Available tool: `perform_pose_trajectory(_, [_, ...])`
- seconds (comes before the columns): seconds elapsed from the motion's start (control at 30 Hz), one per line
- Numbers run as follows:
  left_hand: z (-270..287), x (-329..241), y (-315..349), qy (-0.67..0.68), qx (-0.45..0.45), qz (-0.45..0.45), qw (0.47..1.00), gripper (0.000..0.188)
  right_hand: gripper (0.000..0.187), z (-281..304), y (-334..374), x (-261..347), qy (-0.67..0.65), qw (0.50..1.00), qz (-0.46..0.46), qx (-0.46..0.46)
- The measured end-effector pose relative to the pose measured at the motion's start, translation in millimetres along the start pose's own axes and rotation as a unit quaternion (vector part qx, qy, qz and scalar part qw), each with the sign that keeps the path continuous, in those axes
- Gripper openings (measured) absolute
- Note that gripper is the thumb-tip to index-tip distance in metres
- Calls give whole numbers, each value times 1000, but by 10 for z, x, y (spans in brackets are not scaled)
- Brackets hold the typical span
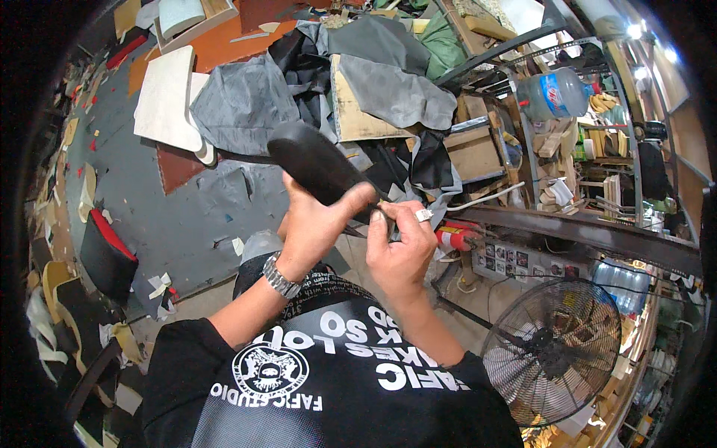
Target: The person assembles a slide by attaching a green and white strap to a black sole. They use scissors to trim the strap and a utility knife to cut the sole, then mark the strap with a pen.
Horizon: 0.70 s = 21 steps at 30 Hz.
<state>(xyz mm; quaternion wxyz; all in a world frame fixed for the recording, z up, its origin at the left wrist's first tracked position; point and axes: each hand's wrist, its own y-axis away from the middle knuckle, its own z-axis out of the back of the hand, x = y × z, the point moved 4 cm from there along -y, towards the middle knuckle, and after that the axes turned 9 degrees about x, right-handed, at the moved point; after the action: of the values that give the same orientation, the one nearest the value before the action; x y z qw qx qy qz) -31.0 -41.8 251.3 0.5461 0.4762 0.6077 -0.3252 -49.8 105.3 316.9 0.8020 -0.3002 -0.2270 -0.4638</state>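
A black, rounded, oblong padded piece (pixel 310 158) is held up in front of my body, slanting from upper left to lower right. My left hand (pixel 317 224) is wrapped around it from below, with the thumb along its near side and most fingers hidden behind it. At the piece's lower right end, my right hand (pixel 403 250) pinches its edge or covering between thumb and index finger. Exactly what lies in that pinch is too small to make out. A metal watch (pixel 280 276) circles my left wrist, and a ring (pixel 423 215) is on my right hand.
Grey and black material pieces (pixel 246 104) lie heaped on the grey worktable (pixel 187 231), beside white shaped boards (pixel 166 97). A floor fan (pixel 551 351) stands at lower right, near a metal beam (pixel 582 228). Shelving to the right carries a large water bottle (pixel 554 95).
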Motion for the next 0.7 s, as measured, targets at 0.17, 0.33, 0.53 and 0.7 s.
perform_pose_trajectory(0.17, [-75,9,109,-10,101,-18,995,109,10,238,-11,39,20,1000,-3,-4])
perform_pose_trajectory(0.33, [-48,-183,142,-87,75,-77,990,124,12,312,31,122,-30,998,-48,30])
perform_pose_trajectory(0.53, [-62,-277,256,-214,32,-127,968,111,15,302,23,5,-124,978,-160,53])
perform_pose_trajectory(0.7, [-75,-141,199,-144,67,-88,983,109,15,295,31,0,-147,976,-149,63])
